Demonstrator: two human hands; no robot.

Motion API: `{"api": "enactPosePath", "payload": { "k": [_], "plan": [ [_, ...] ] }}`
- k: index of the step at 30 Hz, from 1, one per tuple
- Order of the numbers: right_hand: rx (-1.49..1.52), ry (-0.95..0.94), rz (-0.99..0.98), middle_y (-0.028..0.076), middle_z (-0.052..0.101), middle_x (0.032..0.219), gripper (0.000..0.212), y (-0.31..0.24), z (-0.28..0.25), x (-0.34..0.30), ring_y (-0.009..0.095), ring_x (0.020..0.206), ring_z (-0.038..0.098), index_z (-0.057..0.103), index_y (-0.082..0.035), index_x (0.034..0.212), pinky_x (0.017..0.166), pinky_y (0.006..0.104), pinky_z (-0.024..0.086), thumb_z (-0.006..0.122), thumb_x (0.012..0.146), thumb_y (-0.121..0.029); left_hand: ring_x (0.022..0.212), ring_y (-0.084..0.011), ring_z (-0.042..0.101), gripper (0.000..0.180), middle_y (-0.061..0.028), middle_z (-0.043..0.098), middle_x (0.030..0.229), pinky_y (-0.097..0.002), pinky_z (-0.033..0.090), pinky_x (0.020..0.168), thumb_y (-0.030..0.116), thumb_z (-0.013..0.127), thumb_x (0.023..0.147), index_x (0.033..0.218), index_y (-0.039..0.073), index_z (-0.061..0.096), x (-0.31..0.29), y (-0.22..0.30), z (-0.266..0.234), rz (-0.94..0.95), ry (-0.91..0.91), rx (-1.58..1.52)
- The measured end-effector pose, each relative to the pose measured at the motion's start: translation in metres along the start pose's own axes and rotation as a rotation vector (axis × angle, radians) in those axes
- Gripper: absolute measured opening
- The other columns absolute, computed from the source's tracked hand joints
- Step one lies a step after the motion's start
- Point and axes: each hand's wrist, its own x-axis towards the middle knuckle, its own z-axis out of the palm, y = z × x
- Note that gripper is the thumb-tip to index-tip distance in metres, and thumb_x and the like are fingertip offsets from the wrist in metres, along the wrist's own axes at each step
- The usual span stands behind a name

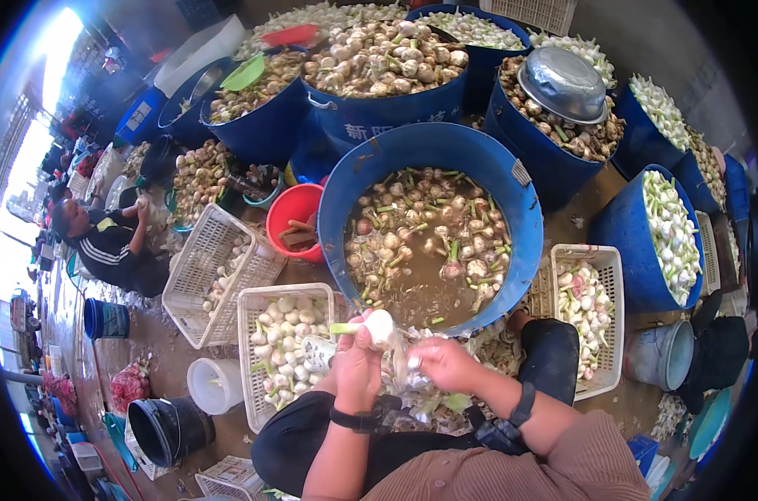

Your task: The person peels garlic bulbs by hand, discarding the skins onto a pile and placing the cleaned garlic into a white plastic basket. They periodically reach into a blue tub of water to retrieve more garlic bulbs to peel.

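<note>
My left hand (358, 367) is raised over my lap and closed around a peeled white garlic bulb (381, 327), whose short green stem points left. Close by on the right, my right hand (447, 365) has its fingers pinched together. Something small and pale shows at its fingertips, too small to name. Loose garlic skins (446, 401) lie below and between my hands. In front of me stands a big blue tub (525, 221) of murky water with unpeeled garlic bulbs (476, 267) floating in it.
A white crate (245, 334) of peeled garlic stands left of my knees, and another crate (611, 334) on the right. A red bucket (289, 200) touches the tub's left side. Blue barrels (379, 121) of garlic line the back. A person (116, 250) sits at far left.
</note>
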Motion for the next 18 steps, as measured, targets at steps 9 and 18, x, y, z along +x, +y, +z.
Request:
{"api": "enactPosePath", "payload": {
  "k": [9, 18],
  "plan": [
    [-0.247, 0.156, 0.089, 0.012, 0.061, 0.092, 0.039, -0.034, -0.005, 0.025, 0.025, 0.085, 0.058, 0.058, -0.008, 0.109, 0.072, 0.0345, 0.048, 0.067, 0.073, -0.021, 0.077, -0.0133, 0.059, 0.018, -0.0070, 0.061, 0.086, -0.0268, 0.050, 0.068, 0.005, 0.064, 0.079, 0.094, 0.000, 0.056, -0.004, 0.008, 0.003, 0.050, 0.130, 0.286],
    [-0.607, -0.196, -0.203, 0.010, 0.061, 0.079, 0.017, 0.006, 0.008, -0.029, 0.025, 0.070, 0.059, 0.064, -0.005, 0.084, 0.061, 0.0327, 0.049, 0.063, 0.077, -0.020, 0.067, -0.0135, 0.059, 0.015, -0.0061, 0.060, 0.081, -0.0259, 0.049, 0.059, 0.015, 0.059, 0.084, 0.090, 0.004, 0.051, -0.003, 0.013, 0.002, 0.011, 0.339, 0.022]
  ]
}}
